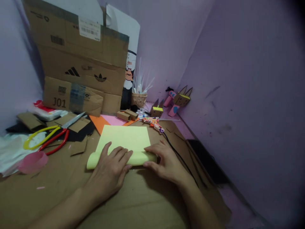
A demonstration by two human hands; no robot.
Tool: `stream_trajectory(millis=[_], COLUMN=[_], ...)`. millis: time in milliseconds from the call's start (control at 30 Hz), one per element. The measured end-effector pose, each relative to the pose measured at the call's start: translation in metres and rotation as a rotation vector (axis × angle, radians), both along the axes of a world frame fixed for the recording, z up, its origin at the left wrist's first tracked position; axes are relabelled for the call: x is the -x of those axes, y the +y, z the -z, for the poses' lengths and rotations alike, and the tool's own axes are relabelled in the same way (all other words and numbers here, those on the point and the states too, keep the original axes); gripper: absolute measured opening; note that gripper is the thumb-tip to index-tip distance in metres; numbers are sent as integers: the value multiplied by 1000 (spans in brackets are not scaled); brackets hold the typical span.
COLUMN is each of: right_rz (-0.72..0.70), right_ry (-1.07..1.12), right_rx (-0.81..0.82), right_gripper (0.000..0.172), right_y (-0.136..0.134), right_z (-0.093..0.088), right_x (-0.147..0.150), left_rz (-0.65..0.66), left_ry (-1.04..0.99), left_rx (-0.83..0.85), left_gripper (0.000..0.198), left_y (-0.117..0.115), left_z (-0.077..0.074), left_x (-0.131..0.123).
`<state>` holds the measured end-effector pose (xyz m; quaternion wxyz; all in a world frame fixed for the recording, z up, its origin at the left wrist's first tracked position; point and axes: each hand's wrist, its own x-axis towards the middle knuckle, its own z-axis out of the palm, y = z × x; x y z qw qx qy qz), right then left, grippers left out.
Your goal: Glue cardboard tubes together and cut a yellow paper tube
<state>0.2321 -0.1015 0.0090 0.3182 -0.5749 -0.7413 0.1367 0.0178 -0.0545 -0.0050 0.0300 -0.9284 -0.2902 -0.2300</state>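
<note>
A sheet of pale yellow paper (126,135) lies on the cardboard mat, its near edge curled into a roll. My left hand (114,167) rests over the left part of this roll, fingers stretched across its top and thumb at the near side. At the roll's right end, my right hand (164,160) holds the paper between thumb and fingers. The far part of the sheet lies flat. The roll's left end sticks out past my left hand, and the middle shows between both hands.
Scissors (65,128) with yellow and red handles lie left among cardboard scraps, near a pink strip (33,162). A patterned glue gun (154,124) with a black cable sits behind right. Cardboard boxes (83,70) stand at the back, with a basket (138,99) and cardboard figures (182,99) beyond.
</note>
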Motion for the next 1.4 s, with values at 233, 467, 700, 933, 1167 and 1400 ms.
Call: stream_trajectory(millis=[233,467,700,933,1167,1400], right_rz=[13,-31,-46,-24,-34,-18], right_ry=[-44,-85,-51,-9,-31,3], right_rx=[82,88,38,13,42,94], right_gripper=[23,33,30,28,34,39], right_y=[1,-1,3,2,6,7], right_z=[2,2,8,12,17,20], right_x=[2,3,4,4,1,-1], left_rz=[3,-9,-44,-50,-85,-69], left_ry=[-25,-7,-8,-17,13,187], left_rx=[-6,21,89,133,187,216], left_gripper=[27,26,28,29,29,31], left_y=[1,-2,-5,-10,-12,-9], left_z=[4,0,0,-3,-10,-20], left_x=[-2,-2,-4,-3,-3,-15])
